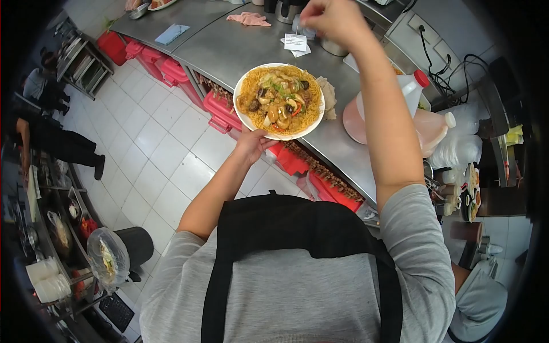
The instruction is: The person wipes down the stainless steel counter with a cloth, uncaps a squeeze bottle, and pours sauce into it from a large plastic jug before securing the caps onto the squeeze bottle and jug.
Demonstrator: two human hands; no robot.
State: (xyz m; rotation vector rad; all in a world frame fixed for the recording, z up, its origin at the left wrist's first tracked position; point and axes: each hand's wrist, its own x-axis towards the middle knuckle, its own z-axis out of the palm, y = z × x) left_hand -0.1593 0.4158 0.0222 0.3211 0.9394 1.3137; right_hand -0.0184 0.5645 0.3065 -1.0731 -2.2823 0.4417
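A white plate (238, 114) of noodles topped with mushrooms and vegetables is at the steel counter's front edge. My left hand (251, 145) grips its near rim from below, thumb on the rim. My right hand (331, 20) is raised over the far side of the counter, fingers bent together; whether anything small is between them cannot be made out. Below that hand stands a small clear container (303, 27). White paper slips (295, 43) lie on the counter beyond the plate. A beige cloth (327, 98) touches or nearly touches the plate's right side.
Jugs of pink liquid (354, 120) stand right of the plate. A pink cloth (249, 19) and a blue cloth (172, 34) lie on the counter (211, 48). Red bins (220, 108) sit beneath it. People stand at the far left; another person is at lower right.
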